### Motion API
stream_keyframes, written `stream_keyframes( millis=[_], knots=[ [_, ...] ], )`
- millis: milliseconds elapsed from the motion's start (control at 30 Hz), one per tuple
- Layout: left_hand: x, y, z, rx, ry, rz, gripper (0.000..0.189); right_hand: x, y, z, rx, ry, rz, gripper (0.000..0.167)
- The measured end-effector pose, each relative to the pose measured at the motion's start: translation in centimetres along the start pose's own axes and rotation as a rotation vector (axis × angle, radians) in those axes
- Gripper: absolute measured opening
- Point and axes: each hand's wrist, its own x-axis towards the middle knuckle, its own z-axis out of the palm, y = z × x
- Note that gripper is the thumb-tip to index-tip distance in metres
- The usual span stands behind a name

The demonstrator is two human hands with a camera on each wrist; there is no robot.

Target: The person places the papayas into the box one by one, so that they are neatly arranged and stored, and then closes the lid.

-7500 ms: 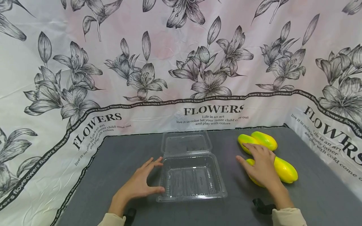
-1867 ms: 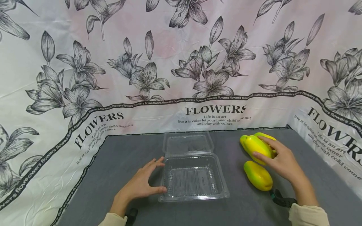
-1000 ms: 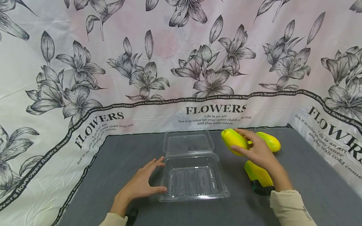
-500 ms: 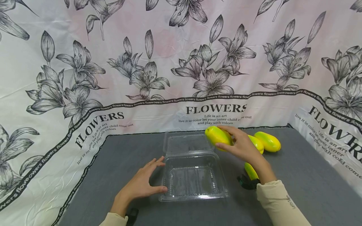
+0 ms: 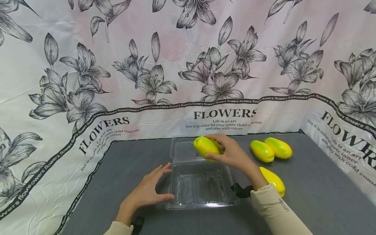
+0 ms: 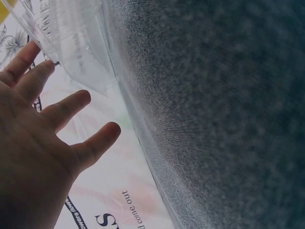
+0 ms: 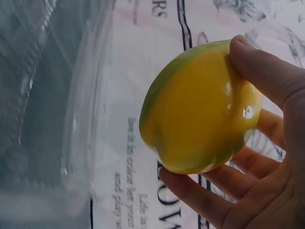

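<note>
My right hand (image 5: 232, 153) grips a glossy yellow-green papaya (image 5: 207, 147), thumb on the near side and fingers round the far side. The right wrist view shows that papaya (image 7: 200, 109) close up, its end slightly lobed. It hangs above the hinge area of a clear plastic clamshell box (image 5: 202, 206), overlapping the lid (image 5: 182, 150), which lies folded back. Nothing lies in the box's tray. My left hand (image 5: 147, 187) stays at the tray's left side with fingers spread and thumb near the front corner. In the left wrist view its fingertips (image 6: 83, 98) show beside the clear plastic.
Two more papayas (image 5: 262, 151) lie side by side at the back right of the grey table (image 5: 141, 156). Another papaya (image 5: 274, 181) lies nearer, partly behind my right forearm. A white flower-printed cloth (image 5: 164, 127) stands behind and along the sides.
My right hand has picked up one papaya from the group on the right and carried it left, over the clamshell box. The left hand has stayed in place.
</note>
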Motion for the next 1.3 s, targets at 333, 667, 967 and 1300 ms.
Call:
stream_keyframes(
  millis=[333,667,967,1300],
  knots=[
    [0.2,0.2,-0.1,-0.015,-0.016,-0.013,0.089,0.9,-1.6,3.5,0.115,-0.113,-0.051,0.064],
    [0.3,0.3,-0.2,-0.025,-0.015,-0.012,0.091,0.9,-1.9,6.5,0.098,-0.194,-0.048,0.059],
    [0.1,0.2,-0.1,-0.023,-0.007,-0.031,0.083,1.1,-1.9,8.3,0.086,-0.235,-0.021,0.057],
    [-0.1,0.0,0.1,-0.026,-0.003,-0.023,0.08,1.2,-2.1,9.1,0.058,-0.249,0.048,0.06]
  ],
)
